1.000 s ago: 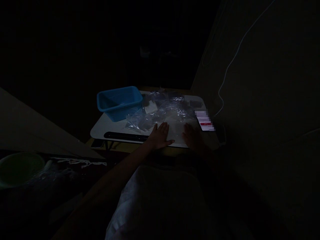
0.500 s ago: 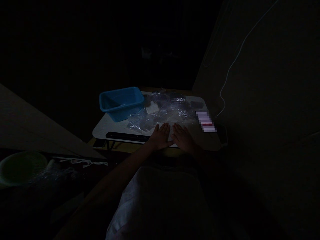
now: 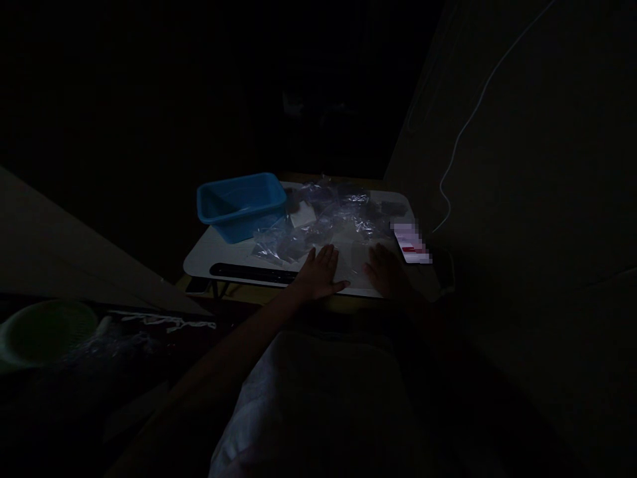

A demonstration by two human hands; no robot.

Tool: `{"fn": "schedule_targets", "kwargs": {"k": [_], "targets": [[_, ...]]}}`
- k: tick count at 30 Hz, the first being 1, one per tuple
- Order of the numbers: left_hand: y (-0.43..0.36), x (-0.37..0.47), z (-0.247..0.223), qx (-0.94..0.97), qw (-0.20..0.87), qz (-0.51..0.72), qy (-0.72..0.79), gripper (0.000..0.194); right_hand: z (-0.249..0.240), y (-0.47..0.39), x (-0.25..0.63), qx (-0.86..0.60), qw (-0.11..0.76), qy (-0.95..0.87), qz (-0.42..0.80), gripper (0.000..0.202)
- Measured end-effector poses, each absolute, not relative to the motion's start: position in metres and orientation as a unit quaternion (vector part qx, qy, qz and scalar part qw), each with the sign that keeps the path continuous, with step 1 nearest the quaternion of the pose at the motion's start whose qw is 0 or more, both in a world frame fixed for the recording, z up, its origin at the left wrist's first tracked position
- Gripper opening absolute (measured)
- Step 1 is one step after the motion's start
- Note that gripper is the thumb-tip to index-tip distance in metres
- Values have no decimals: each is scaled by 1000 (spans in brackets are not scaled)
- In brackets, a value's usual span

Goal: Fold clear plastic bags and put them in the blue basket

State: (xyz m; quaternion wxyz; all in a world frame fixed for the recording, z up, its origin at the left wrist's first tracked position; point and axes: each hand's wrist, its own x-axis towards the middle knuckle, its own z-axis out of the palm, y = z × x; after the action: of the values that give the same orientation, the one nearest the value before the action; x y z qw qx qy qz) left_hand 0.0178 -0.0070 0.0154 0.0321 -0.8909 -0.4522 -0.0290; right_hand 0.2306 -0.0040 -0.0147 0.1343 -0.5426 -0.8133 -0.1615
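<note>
My left hand (image 3: 318, 273) lies flat, palm down, at the front edge of a small white table (image 3: 199, 259), with its fingers stretched out and the thumb apart. To its right my right hand (image 3: 385, 271), darker and a little blurred, also rests palm down with fingers extended. Between and beyond the hands is a thin, clear plastic sheet or bag (image 3: 351, 259), hard to make out in the dim light. Crumpled clear plastic bags (image 3: 355, 212) spread behind them. Among these sits a small white block-like item (image 3: 302, 214).
A blue plastic basin (image 3: 243, 206) stands on the table's left side. At the right edge lies a phone with a lit screen (image 3: 409, 244). A white cable (image 3: 455, 139) hangs along the right wall. A green basket (image 3: 50, 332) is at lower left. The room is very dark.
My right hand has slid to the right, away from my left hand, across the plastic. My left hand has stayed in place. The gap between them is wider.
</note>
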Motion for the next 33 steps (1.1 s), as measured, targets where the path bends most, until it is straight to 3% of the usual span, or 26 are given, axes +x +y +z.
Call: {"fn": "schedule_targets", "kwargs": {"k": [12,21,33], "targets": [[-8,17,16,-885,30,-34,-463,79,-14,-5,235,-556,150,-806,-138,57],[-4,13,27,-886,-8,-87,-456,52,-14,-5,233,-559,156,-804,-128,56],[5,87,30,-928,-11,-70,-366,43,-9,-8,228,-572,162,-795,-118,56]]}}
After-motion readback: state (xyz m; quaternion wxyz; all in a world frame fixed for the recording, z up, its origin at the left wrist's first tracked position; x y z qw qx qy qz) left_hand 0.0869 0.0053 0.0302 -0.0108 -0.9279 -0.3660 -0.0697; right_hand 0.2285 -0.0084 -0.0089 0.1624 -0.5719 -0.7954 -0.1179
